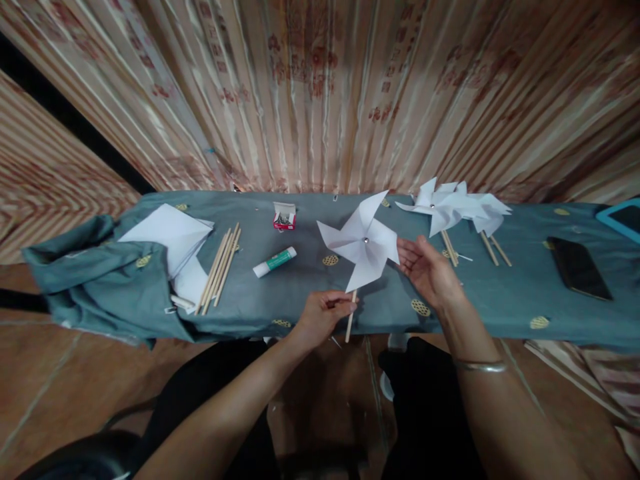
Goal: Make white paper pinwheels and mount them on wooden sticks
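Note:
A white paper pinwheel [357, 243] with a shiny pin at its centre is held up over the near part of the table. My left hand [325, 313] pinches its wooden stick [351, 320] just below the blades. On the other side my right hand [425, 270] is open, its fingers stretched out beside the right-hand blade. The fingertips meet the blade's edge in the view; whether they press on it I cannot tell. Several finished pinwheels [450, 203] lie together behind my right hand, their sticks pointing toward me.
On the green cloth [260, 307] lie a glue stick [275, 262], a small red box of pins [285, 217], several wooden sticks [220, 267] and white paper sheets [167, 233]. A black phone [577, 267] and a blue-edged device [620, 220] are at the right. A curtain [320, 100] hangs behind.

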`<state>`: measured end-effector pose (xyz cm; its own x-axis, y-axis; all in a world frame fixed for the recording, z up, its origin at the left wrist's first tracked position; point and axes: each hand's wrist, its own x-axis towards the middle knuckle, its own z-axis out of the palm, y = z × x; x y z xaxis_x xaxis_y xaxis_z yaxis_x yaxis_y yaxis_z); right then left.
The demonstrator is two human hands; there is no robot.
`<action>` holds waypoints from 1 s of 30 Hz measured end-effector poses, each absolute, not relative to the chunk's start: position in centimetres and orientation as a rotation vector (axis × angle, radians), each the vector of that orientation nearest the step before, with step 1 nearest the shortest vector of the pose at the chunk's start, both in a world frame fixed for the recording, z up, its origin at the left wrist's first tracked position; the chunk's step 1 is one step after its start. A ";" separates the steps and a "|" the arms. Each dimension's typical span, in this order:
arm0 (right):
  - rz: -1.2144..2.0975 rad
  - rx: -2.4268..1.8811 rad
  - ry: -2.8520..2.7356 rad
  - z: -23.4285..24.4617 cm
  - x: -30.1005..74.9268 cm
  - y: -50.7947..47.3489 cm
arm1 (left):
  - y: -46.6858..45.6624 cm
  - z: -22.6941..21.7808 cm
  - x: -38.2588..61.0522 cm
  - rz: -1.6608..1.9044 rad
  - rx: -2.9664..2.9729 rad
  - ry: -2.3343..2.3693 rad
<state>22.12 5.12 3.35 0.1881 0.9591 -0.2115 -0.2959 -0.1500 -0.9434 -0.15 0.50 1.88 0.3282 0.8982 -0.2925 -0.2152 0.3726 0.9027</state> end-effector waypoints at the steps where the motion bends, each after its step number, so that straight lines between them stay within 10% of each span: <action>1: 1.296 -1.221 -0.748 3.3 22.1 5.2 | 0.5 1.9 -0.3 0.873 0.892 0.949; 30: 1.349 -1.123 -0.650 4.1 21.6 5.1 | 1.3 1.5 -0.3 0.891 0.956 1.026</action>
